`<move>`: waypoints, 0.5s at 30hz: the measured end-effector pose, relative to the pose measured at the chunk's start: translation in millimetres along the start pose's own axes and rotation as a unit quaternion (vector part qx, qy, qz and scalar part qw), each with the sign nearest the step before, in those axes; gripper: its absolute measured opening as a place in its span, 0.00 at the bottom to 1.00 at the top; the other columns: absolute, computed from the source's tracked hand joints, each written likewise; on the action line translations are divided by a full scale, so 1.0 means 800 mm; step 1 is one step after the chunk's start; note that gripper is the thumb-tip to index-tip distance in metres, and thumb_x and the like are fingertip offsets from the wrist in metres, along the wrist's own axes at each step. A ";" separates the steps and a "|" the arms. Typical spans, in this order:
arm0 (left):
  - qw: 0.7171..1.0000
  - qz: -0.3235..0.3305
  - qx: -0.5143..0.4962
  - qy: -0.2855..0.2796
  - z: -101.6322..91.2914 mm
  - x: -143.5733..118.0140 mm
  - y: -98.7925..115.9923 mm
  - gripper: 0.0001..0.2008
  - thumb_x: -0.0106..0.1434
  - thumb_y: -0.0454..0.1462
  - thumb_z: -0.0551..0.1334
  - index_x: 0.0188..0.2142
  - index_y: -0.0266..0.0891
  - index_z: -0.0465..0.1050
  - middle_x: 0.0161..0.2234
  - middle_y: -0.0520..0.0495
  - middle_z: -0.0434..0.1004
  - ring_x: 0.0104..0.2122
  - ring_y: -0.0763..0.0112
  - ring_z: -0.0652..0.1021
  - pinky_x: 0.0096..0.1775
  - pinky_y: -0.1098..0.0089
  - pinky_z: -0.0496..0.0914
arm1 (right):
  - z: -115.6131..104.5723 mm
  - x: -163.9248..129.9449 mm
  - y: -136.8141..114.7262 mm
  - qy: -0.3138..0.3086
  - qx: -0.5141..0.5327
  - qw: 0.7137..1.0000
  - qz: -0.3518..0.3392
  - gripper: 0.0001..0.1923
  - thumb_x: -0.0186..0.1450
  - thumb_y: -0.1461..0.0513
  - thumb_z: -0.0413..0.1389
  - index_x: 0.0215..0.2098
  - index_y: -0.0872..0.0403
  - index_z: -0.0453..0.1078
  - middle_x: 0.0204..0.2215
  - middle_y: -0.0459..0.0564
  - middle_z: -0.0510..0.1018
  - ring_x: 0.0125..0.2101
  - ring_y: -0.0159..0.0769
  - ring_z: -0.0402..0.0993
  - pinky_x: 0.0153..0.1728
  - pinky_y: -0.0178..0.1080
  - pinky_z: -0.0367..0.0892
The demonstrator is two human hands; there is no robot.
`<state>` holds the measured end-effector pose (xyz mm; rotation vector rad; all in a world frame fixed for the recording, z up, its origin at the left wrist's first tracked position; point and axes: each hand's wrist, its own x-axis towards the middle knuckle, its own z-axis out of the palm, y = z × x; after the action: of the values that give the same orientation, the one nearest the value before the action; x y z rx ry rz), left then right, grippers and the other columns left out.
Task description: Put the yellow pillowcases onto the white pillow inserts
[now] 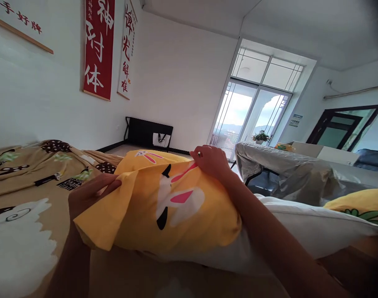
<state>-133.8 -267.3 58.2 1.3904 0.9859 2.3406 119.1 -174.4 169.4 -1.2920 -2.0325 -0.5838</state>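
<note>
A yellow pillowcase (164,203) with a white rabbit print is partly drawn over a white pillow (300,231) that lies across a bed. My left hand (89,194) pinches the near left edge of the pillowcase. My right hand (210,161) grips the pillowcase at its far top edge, with the forearm lying over the pillow. The white pillow sticks out to the right of the yellow cloth.
A tan blanket (30,182) with cartoon prints covers the bed at left. A second yellow printed pillow (359,207) lies at right. Beyond stand a table under a grey cover (288,169), a black folded frame (148,132) against the wall, and glass balcony doors (247,116).
</note>
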 end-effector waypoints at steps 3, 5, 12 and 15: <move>0.999 0.042 0.000 -0.008 0.005 0.006 0.001 0.03 0.49 0.35 0.67 0.25 0.45 0.80 0.28 0.53 0.77 0.30 0.72 0.73 0.32 0.73 0.65 | -0.023 -0.032 -0.063 0.080 0.114 0.988 -0.066 0.13 0.67 0.59 0.47 0.35 0.52 0.73 0.33 0.49 0.77 0.35 0.35 0.70 0.39 0.38 0.59; 0.997 0.077 0.017 -0.003 0.001 0.012 -0.001 0.03 0.50 0.35 0.66 0.23 0.44 0.80 0.30 0.52 0.77 0.33 0.71 0.75 0.34 0.72 0.67 | -0.028 -0.059 -0.111 0.108 0.165 0.966 -0.165 0.13 0.67 0.59 0.48 0.44 0.52 0.71 0.38 0.50 0.78 0.42 0.38 0.70 0.47 0.42 0.59; 0.996 -0.030 0.056 0.062 -0.025 0.029 -0.031 0.11 0.42 0.41 0.72 0.27 0.41 0.78 0.26 0.52 0.78 0.26 0.73 0.76 0.30 0.75 0.70 | 0.040 -0.062 -0.170 0.067 0.121 0.963 -0.230 0.10 0.67 0.63 0.47 0.42 0.55 0.68 0.35 0.51 0.74 0.38 0.38 0.67 0.43 0.41 0.58; 0.998 -0.043 0.033 -0.029 -0.037 0.041 -0.050 0.19 0.36 0.48 0.74 0.24 0.39 0.77 0.24 0.48 0.77 0.27 0.65 0.77 0.28 0.71 0.72 | 0.062 -0.042 -0.154 0.132 0.104 0.958 -0.232 0.12 0.68 0.66 0.45 0.32 0.54 0.68 0.28 0.48 0.73 0.33 0.34 0.66 0.38 0.38 0.57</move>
<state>-181.3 -233.1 44.8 1.4030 1.0924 2.2112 2.9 -213.8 107.9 -0.5769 -2.1051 -0.6870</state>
